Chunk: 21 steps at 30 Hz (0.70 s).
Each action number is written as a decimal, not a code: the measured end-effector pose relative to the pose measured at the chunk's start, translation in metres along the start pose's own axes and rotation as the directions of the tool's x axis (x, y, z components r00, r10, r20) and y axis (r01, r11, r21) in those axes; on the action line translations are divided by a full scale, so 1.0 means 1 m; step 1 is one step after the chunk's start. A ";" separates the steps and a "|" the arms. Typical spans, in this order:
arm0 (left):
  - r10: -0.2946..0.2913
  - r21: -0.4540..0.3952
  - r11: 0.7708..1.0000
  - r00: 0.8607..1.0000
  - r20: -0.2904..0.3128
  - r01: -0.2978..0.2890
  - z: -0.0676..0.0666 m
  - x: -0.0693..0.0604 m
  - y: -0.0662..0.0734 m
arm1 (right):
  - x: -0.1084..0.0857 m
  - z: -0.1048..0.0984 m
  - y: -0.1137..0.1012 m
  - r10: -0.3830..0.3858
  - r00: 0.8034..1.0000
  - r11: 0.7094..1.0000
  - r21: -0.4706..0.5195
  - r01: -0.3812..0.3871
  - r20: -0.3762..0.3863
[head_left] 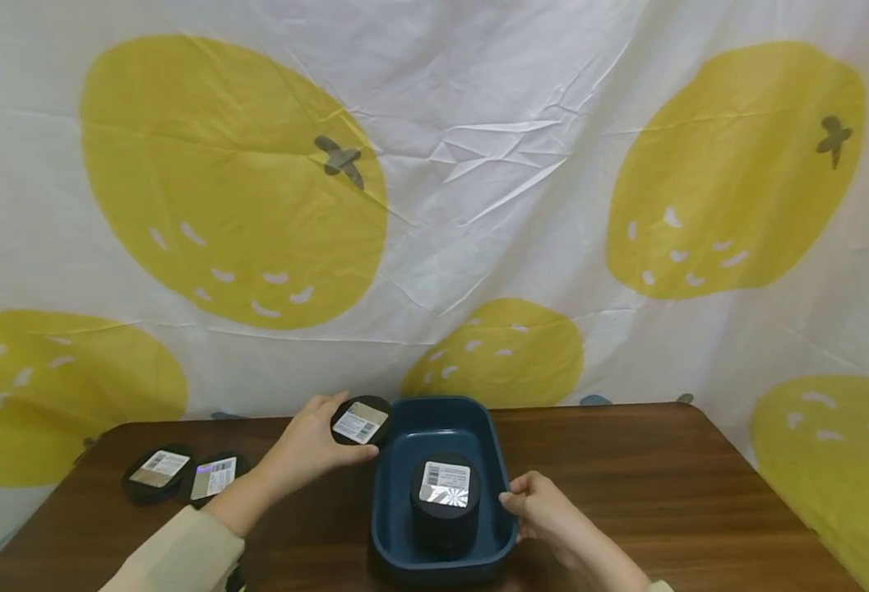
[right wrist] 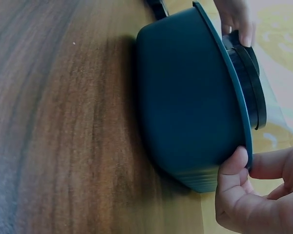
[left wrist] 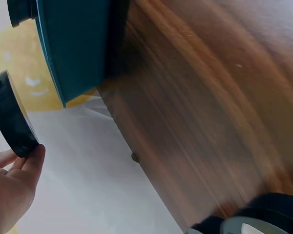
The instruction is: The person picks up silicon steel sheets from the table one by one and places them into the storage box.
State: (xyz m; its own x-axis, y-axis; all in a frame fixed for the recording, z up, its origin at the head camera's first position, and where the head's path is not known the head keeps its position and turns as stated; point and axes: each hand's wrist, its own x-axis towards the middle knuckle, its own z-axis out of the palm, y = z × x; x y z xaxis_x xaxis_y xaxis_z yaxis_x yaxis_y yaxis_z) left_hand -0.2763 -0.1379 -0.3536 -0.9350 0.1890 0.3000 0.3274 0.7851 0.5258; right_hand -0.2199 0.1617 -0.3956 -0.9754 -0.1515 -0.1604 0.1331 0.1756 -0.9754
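My left hand grips a round black container with a label on its face, just past the left rim of a dark blue bin. In the left wrist view the held container is seen edge-on between thumb and fingers. Inside the bin stands another round black container, label up; its upper part rises past the rim in the right wrist view. My right hand pinches the bin's right rim between thumb and fingers, clearly seen in the right wrist view.
Two more labelled black containers sit on the wooden table at the left, one farther out and one partly behind my left forearm. A white cloth with yellow fruit prints hangs behind the table's back edge.
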 end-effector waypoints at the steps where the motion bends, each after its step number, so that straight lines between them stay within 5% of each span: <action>1: 0.001 0.003 1.000 1.000 0.003 -0.001 0.001 0.002 0.001 | 0.000 0.000 -0.001 0.008 1.000 1.000 -0.006 -0.008 -0.002; 21: 0.056 -0.005 0.998 0.996 0.066 -0.056 0.023 0.021 0.021 | 0.000 0.000 -0.004 0.039 0.999 0.999 -0.025 -0.039 -0.012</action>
State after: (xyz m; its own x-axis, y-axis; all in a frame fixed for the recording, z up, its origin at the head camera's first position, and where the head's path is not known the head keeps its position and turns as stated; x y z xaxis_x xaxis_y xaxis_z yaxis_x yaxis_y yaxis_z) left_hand -0.2920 -0.1037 -0.3551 -0.9220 0.2714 0.2762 0.3801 0.7702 0.5121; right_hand -0.2204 0.1614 -0.3917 -0.9715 -0.1330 -0.1963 0.1667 0.2053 -0.9644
